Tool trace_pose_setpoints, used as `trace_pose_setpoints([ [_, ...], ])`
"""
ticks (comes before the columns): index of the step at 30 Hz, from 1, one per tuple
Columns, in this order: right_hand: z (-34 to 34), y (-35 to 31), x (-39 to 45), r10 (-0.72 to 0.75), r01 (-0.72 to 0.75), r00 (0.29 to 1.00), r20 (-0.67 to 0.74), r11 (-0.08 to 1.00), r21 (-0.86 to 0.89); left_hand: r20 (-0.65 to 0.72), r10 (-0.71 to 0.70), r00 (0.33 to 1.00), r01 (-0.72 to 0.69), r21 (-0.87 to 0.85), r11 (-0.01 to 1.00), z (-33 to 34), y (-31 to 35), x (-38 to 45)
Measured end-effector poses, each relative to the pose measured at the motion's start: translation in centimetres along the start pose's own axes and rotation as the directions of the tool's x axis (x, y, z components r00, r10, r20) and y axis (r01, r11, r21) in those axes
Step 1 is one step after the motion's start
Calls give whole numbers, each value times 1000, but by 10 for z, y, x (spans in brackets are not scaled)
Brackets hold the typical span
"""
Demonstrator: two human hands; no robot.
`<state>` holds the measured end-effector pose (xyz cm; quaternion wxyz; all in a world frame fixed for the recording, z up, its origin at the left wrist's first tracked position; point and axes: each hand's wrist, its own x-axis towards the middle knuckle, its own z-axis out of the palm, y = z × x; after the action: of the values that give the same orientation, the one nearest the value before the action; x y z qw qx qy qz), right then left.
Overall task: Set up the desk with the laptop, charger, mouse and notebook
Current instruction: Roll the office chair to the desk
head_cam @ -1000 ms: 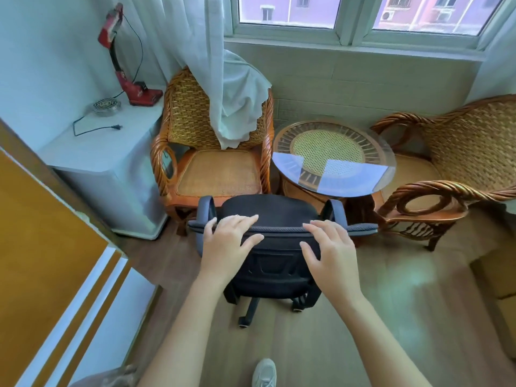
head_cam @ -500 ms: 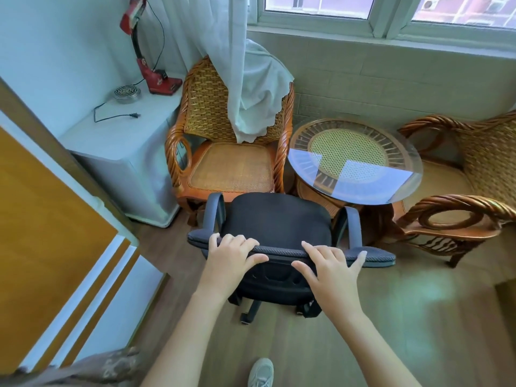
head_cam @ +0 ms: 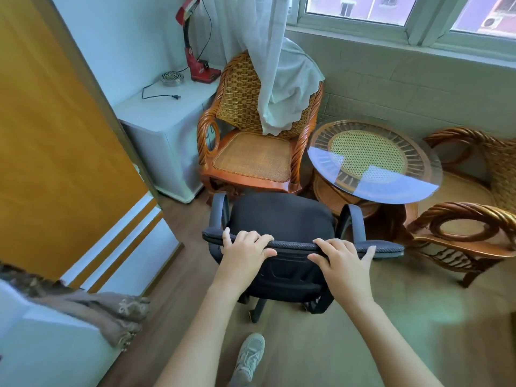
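Note:
A black office chair (head_cam: 282,216) on castors stands on the wooden floor in front of me, its seat facing away. My left hand (head_cam: 244,247) grips the top edge of its backrest, fingers curled over it. My right hand (head_cam: 343,256) holds the same edge a little to the right, fingers over the top and thumb spread. No laptop, charger, mouse or notebook is in view.
A wicker armchair (head_cam: 251,160) draped by a white curtain stands just beyond the office chair. A round glass-topped table (head_cam: 374,163) and a second wicker chair (head_cam: 469,227) are at the right. A white cabinet (head_cam: 164,121) with a red lamp (head_cam: 195,51) sits left; my shoe (head_cam: 248,356) is below.
The office chair has rolled back toward me and away from the wicker chair, with both hands still on its backrest. My view has shifted right and back; a bed edge now shows at lower left.

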<state>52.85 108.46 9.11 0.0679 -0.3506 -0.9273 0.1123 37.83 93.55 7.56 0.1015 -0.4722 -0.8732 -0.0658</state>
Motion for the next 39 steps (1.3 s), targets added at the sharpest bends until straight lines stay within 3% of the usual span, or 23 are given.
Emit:
trace_pose_setpoints([
  [18,7,-24,-189,-30,30,998,-53,1000,8,-96,8,995,-12,-45,999,-36,22,-184],
  [24,10,-51,-265,-40,41,999,-3,998,49,-126,-36,991,18,-137,990,-54,18,-265],
  [39,7,-115,-443,-178,169,976,128,982,84,-129,-202,971,183,-142,973,-108,14,-481],
])
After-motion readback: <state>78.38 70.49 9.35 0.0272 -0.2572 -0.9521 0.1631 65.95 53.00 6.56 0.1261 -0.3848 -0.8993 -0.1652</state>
